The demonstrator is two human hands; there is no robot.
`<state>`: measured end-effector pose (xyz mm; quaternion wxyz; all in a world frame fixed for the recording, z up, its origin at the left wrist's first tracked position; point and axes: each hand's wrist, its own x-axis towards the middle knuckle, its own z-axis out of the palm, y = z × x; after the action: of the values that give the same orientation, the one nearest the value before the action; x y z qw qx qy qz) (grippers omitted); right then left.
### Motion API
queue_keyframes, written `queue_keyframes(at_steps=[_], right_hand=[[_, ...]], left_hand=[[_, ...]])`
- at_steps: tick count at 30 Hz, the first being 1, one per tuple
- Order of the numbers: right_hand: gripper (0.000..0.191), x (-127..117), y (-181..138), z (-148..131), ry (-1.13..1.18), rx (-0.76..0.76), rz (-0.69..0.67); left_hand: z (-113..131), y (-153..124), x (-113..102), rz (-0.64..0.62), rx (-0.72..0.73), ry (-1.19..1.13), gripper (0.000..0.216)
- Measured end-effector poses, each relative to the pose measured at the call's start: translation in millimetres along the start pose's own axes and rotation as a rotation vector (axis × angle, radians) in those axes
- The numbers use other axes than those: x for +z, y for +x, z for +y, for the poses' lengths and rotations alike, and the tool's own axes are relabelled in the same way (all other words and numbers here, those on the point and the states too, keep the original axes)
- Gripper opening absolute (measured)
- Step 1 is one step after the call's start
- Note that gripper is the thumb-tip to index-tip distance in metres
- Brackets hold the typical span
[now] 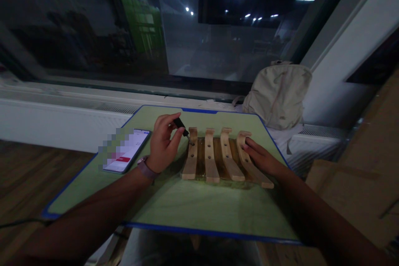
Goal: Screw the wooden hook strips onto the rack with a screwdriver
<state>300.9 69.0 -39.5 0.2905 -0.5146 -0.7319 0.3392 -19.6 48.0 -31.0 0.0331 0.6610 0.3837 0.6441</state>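
Observation:
My left hand [165,141] is closed on a small black-handled screwdriver [181,126], its thin tip slanting down to the upper hole of the leftmost curved wooden piece [192,153]. Several such wooden pieces stand side by side on a brownish, shiny base [201,143], each with two dark holes and a bent top. My right hand [260,156] rests against the rightmost wooden piece [246,149], its fingers gripping the right edge near the upper hole. The underside of the base is hidden.
A phone [131,151] with a lit screen lies at the left on the green, blue-edged table [174,212]. Behind the table, a beige backpack [279,93] leans by the window. Cardboard [352,183] stands at the right, and a white radiator [62,120] runs along the left wall.

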Motion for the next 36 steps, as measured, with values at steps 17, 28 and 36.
queue_keyframes(at_steps=[17, 28, 36], right_hand=[[0.037, 0.0, -1.5, -2.4, -0.002, 0.001, 0.019], [0.039, 0.1, -1.1, -3.6, -0.007, 0.016, 0.004], [0.051, 0.3, -0.9, 0.4, 0.028, 0.017, -0.005]], left_hand=[[-1.2, 1.0, -0.3, 0.038, 0.013, -0.036, 0.031], [1.9, -2.3, 4.6, -0.069, -0.003, -0.163, 0.044], [0.6, 0.3, -1.6, -0.018, 0.047, 0.102, 0.040]])
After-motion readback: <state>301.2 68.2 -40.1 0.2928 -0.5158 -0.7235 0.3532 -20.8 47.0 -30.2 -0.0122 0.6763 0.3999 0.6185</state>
